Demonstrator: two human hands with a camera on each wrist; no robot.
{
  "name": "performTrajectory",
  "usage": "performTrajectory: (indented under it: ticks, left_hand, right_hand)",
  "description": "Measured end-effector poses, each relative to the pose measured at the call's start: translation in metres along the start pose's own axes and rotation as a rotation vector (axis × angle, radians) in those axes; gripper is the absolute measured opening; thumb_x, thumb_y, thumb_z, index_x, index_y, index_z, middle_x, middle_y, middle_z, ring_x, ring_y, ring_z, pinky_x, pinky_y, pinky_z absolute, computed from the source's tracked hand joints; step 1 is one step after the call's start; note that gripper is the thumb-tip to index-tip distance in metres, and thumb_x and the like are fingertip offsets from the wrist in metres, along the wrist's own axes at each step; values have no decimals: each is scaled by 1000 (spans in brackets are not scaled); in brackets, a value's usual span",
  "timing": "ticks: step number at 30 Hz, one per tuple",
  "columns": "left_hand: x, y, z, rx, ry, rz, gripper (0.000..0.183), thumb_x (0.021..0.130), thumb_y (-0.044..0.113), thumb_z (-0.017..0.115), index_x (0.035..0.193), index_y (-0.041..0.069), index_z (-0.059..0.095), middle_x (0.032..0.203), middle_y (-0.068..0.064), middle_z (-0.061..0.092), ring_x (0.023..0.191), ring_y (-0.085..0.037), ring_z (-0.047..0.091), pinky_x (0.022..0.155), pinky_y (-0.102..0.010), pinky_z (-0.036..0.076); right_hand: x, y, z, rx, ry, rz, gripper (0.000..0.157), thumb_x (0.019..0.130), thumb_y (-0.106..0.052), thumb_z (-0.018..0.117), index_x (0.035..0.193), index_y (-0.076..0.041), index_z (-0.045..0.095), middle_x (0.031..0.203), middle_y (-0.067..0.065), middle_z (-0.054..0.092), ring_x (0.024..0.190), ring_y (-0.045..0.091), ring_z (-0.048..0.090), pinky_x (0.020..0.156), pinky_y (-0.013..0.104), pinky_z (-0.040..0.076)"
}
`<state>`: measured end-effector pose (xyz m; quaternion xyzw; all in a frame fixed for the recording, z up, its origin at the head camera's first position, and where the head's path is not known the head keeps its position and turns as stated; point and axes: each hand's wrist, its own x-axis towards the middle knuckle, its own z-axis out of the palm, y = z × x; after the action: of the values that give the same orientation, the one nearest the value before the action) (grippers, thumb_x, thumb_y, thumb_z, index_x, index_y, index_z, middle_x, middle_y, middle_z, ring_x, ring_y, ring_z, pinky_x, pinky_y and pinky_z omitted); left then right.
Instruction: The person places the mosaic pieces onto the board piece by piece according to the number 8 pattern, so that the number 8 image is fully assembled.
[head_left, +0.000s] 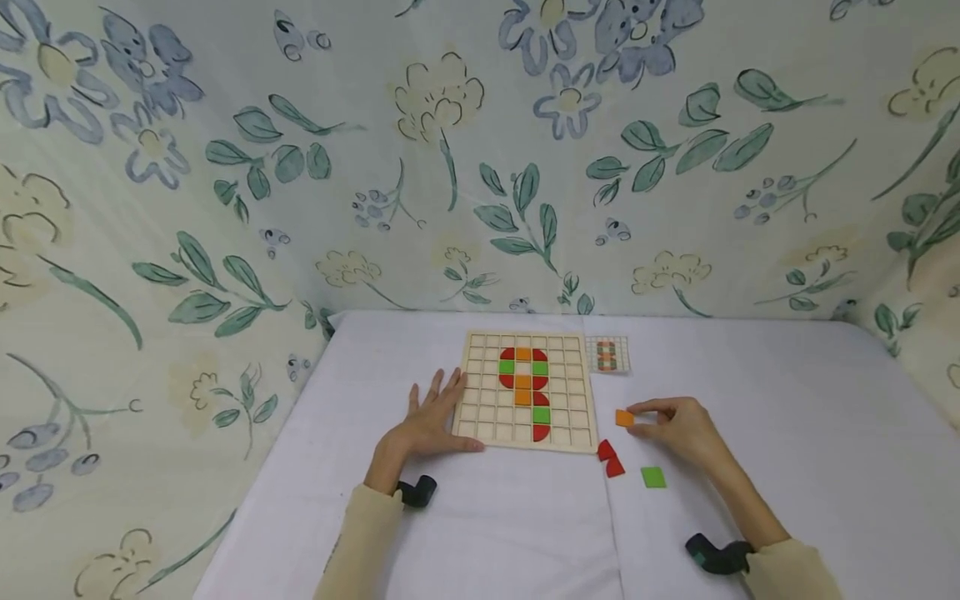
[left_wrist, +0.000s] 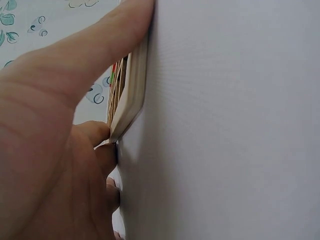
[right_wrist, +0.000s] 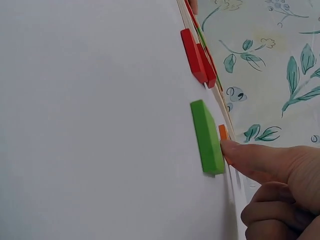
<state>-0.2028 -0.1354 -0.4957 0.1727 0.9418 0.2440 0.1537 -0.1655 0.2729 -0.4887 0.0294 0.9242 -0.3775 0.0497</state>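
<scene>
A wooden grid board (head_left: 480,425) lies on the white cloth, with red, green and orange pieces set in some of its squares. My left hand (head_left: 429,423) rests at the board's left side, fingers spread along the edge and thumb at the near corner; the left wrist view shows the thumb against the board's rim (left_wrist: 131,95). To the right of the board, my right hand (head_left: 678,427) pinches an orange square tile (head_left: 624,418) between thumb and finger. Nearer to me lie two red quarter-round pieces (head_left: 614,467) and a green square tile (head_left: 654,477), also visible in the right wrist view.
A small pattern card (head_left: 609,355) with a printed coloured grid lies by the board's upper right corner. Behind the table hangs a floral cloth (head_left: 465,167). Dark wrist-worn devices (head_left: 717,556) sit at both sleeves.
</scene>
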Motion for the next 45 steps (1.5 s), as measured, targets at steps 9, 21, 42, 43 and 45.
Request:
performTrajectory:
  ticks: [9, 21, 42, 43, 45]
  left_hand:
    - [2, -1, 0, -15, 8, 5, 123, 80, 60, 82, 168, 17, 9, 177, -2, 0, 163, -32, -12, 127, -66, -13]
    - [0, -2, 1, -17, 14, 7, 123, 79, 60, 83, 168, 17, 10, 177, -2, 1, 163, -32, -12, 127, -67, -13]
    - [0, -1, 0, -21, 8, 7, 123, 80, 61, 82, 168, 17, 8, 177, -1, -1, 163, -31, -13, 127, -65, -14]
    - [0, -1, 0, -23, 8, 7, 123, 80, 61, 82, 168, 17, 8, 177, -1, -1, 163, -31, -13, 127, -65, -14]
    - [0, -1, 0, -21, 5, 5, 123, 79, 62, 82, 168, 18, 8, 177, 0, -1, 163, -31, -13, 127, -65, -14]
  right_hand:
    - [1, -1, 0, 6, -27, 13, 32, 84, -17, 86, 113, -5, 79, 65, 0, 40, 68, 17, 40, 53, 25, 29]
    - [7, 4, 4, 45, -60, -27, 35, 88, -16, 82, 121, -7, 77, 64, -2, 38, 63, 13, 38, 51, 22, 29]
    - [2, -49, 36, 131, -52, -61, 34, 84, -20, 87, 116, -10, 80, 57, -3, 31, 52, 12, 30, 47, 20, 23]
    - [2, -52, 40, 139, -61, -66, 33, 84, -19, 87, 115, -10, 80, 57, -3, 31, 51, 12, 30, 46, 19, 23]
    - [1, -58, 46, 159, -78, -63, 32, 83, -19, 87, 113, -11, 81, 56, -4, 30, 49, 12, 30, 45, 19, 22]
